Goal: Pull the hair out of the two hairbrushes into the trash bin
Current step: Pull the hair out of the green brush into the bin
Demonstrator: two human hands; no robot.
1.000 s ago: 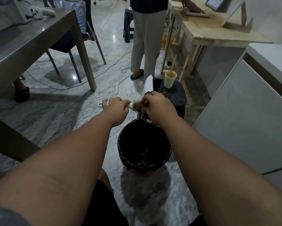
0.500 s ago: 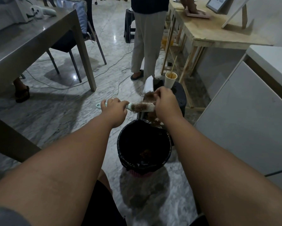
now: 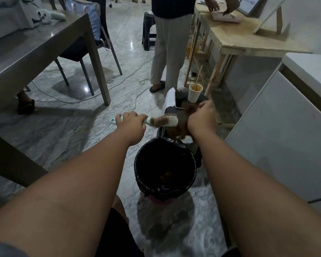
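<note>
My left hand (image 3: 132, 123) grips the handle of a pale green hairbrush (image 3: 164, 121), held level above the far rim of the trash bin (image 3: 165, 196). A patch of brown hair still clings to the bristles near the handle. My right hand (image 3: 202, 117) is to the right of the brush head, shut on a clump of brown hair (image 3: 182, 131) that hangs below it over the bin's back edge. The bin is round, lined with a black bag, with some brown hair at its bottom. A second hairbrush is not visible.
Behind the bin stands a dark stool (image 3: 171, 109) with a paper cup (image 3: 195, 92), a phone and a white tissue. A person (image 3: 168, 49) stands beyond it by a wooden table (image 3: 248, 41). A grey table (image 3: 35, 45) is left, a white cabinet (image 3: 286, 127) right. Cables cross the floor.
My right hand has pulled away to the right from the brush head, drawing a clump of hair off the bristles. The left hand has kept hold of the handle.
</note>
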